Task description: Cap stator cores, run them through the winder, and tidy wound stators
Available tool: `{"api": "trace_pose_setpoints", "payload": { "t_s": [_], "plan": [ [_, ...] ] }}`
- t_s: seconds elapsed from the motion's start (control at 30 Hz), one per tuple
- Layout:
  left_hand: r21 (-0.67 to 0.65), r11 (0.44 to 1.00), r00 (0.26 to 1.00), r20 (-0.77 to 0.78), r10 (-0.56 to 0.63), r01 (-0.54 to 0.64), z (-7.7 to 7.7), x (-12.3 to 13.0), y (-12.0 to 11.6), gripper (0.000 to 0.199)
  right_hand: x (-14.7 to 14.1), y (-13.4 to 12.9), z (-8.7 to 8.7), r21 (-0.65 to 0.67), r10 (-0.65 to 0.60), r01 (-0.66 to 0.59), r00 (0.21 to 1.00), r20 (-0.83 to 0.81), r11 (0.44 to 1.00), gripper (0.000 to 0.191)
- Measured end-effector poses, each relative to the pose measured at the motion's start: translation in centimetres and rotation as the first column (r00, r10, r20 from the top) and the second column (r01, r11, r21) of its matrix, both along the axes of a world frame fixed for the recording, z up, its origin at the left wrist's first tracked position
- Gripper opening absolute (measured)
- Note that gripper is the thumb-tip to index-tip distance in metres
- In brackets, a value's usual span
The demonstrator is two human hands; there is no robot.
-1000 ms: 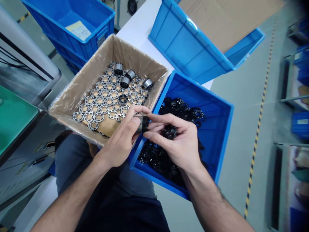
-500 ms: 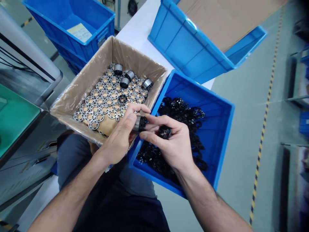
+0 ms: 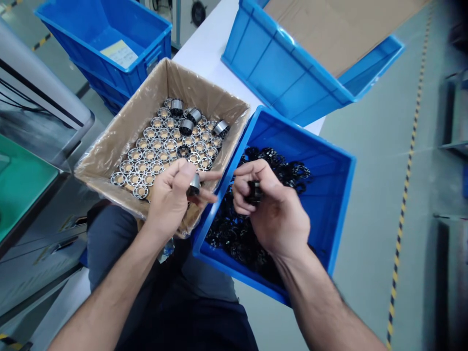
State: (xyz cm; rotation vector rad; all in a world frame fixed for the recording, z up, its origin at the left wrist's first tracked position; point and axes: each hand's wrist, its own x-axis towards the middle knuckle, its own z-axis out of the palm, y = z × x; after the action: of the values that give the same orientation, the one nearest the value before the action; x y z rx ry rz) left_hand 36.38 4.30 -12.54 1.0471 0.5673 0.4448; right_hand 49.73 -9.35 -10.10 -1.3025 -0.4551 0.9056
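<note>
My left hand (image 3: 168,195) is closed around a silver motor stator core (image 3: 194,184), over the near right side of a cardboard box (image 3: 120,122) lined with clear plastic. Rows of upright slotted metal cores (image 3: 149,155) fill much of the box, and several black-ended cores (image 3: 194,115) lie on top of them. Held in the curled fingers of my right hand (image 3: 280,214) is a black plastic end cap (image 3: 255,192); whether it is more than one cannot be made out. Below that hand, a blue bin (image 3: 329,195) holds a loose heap of black end caps (image 3: 268,158).
A lighter blue crate (image 3: 285,73) with cardboard on it stands behind the bin on a white table (image 3: 204,44). Stacked blue crates (image 3: 109,29) are at the back left, a green-topped surface (image 3: 25,180) at the left. Yellow-black tape (image 3: 398,234) marks the floor at right.
My hands have moved apart: the left went back over the box with the core, the right drew away from it and curled around the black cap.
</note>
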Motion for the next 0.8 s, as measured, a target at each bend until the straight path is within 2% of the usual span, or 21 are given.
{"api": "trace_pose_setpoints", "payload": {
  "t_s": [0.1,0.17,0.23,0.3,0.37,0.5,0.63,0.8],
  "plan": [
    [-0.006,1.000,0.999,-0.027,-0.020,0.020,0.2,0.1,0.2,0.053,-0.2,0.0,-0.1,0.049,0.109,-0.106,0.992,-0.064,0.993,0.030],
    [0.008,1.000,1.000,-0.017,-0.023,0.023,0.3,0.0,0.2,0.055,-0.5,0.0,-0.3,0.051,0.133,-0.130,0.990,-0.053,0.990,0.031],
    [-0.033,0.999,0.999,-0.013,-0.043,0.042,0.4,-0.1,0.3,0.057,-0.5,0.0,-0.5,0.024,0.109,-0.109,0.994,-0.012,0.994,0.035],
    [-0.082,0.987,0.990,-0.019,-0.139,0.137,0.5,-0.2,0.2,0.054,-0.4,-0.1,-0.5,0.000,0.074,-0.074,0.997,0.023,0.997,0.042],
    [-0.073,0.970,0.972,-0.020,-0.233,0.231,0.4,-0.2,0.1,0.050,-0.3,-0.1,-0.5,-0.001,0.057,-0.057,0.998,0.033,0.998,0.046],
    [-0.007,0.972,0.971,-0.020,-0.237,0.237,0.1,-0.3,-0.1,0.053,-0.2,-0.1,-0.8,0.021,0.050,-0.051,0.997,0.055,0.998,0.038],
    [0.020,0.966,0.966,-0.005,-0.258,0.258,0.0,-0.6,-0.2,0.052,-0.4,-0.1,-1.1,-0.010,0.001,0.001,0.973,0.229,1.000,0.023],
    [0.072,0.966,0.967,-0.066,-0.246,0.250,-0.4,-1.3,-0.4,0.053,-0.9,-0.2,-1.3,-0.029,-0.083,0.108,0.887,0.453,0.994,0.012]
  ]
}}
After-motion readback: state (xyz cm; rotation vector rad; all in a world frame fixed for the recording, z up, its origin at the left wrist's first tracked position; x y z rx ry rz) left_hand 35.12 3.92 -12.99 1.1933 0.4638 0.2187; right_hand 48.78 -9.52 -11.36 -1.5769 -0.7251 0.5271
